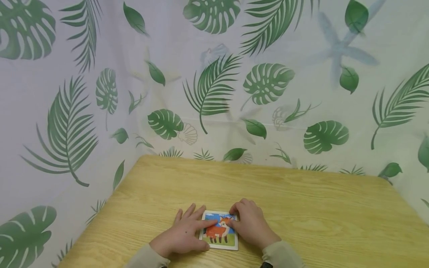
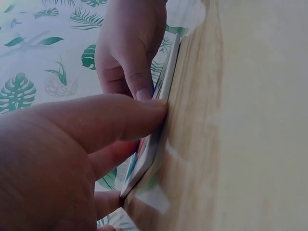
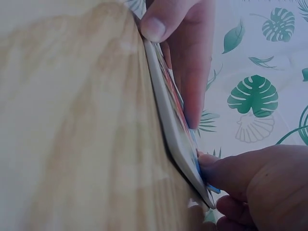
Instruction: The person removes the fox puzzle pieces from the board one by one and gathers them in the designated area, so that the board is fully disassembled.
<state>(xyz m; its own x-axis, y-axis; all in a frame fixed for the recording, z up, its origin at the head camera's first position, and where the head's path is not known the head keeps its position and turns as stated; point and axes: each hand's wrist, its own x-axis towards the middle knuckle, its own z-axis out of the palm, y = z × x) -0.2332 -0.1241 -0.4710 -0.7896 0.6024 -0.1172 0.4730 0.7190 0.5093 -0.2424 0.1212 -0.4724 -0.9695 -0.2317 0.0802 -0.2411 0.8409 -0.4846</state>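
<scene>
A square fox puzzle (image 1: 219, 240) with a white border lies flat on the wooden table, its picture facing up. My left hand (image 1: 187, 231) rests at its left side, fingers spread, with the index finger straight across the picture. The left thumb (image 2: 139, 118) touches the border at the near edge. At the upper right corner, my right hand (image 1: 251, 221) curls its fingers, thumb on the picture beside the fox's head. In the right wrist view a blue puzzle piece (image 3: 213, 189) juts up under the right thumb (image 3: 226, 171), pinched at the border; its far side is hidden.
The light wooden table (image 1: 318, 212) extends around the puzzle on all sides. A white cloth wall (image 1: 295, 48) printed with green leaves rises behind the table's far edge and along its left side.
</scene>
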